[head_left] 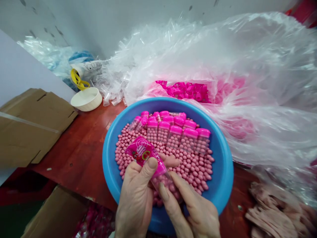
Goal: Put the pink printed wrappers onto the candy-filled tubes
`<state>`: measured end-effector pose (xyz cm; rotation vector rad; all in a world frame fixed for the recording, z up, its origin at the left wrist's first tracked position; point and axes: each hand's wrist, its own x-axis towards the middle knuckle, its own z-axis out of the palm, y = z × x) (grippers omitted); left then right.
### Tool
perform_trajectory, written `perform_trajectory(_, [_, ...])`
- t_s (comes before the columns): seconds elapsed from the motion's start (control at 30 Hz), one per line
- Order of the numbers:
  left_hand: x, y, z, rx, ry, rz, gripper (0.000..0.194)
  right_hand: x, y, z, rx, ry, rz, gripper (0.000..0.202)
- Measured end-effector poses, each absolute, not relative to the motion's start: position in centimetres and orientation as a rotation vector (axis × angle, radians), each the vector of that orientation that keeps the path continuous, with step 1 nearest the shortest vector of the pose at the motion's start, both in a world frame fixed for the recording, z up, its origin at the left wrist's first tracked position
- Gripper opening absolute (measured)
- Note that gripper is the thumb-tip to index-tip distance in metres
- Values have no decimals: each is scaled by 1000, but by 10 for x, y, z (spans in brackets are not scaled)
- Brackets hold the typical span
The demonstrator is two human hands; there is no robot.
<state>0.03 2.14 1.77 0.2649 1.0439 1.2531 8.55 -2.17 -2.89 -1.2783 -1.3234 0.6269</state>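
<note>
Both hands are closed on the work: L hand (136,198) pinches a glossy pink printed packet (141,150) under its thumb, R hand (195,208) grips a small clear plastic box (158,181) w/ pink balls inside. The box is betw. the hands, tilted, w/ the packet at its upper end, over a round blue plastic basin (224,185) of loose pink balls (195,168). Other pink-lidded clear boxes (175,136) lie beyond the hands, in the same basin, on the reddish tabletop (74,142).
</note>
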Motion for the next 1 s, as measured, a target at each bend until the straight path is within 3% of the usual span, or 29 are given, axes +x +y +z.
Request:
perform_trajectory(0.2, [-5,20,15,284,953,1139,30,91,-16,-18,-1314,-1276,790,15])
perform_trajectory(0.4, [-4,20,18,224,890,1128,30,100,-7,-7,-1332,-1100,1235,21])
perform_trajectory(0.53, [-1,21,19,236,960,1180,16,100,-7,-13,-1308,-1206,1059,20])
perform_trajectory(0.8, [0,20,17,272,1120,1203,15,100,-13,-31,-1232,-1601,685,32])
perform_trajectory(1.0, [0,18,14,266,1024,1164,12,93,-20,-28,-1385,-1324,859,24])
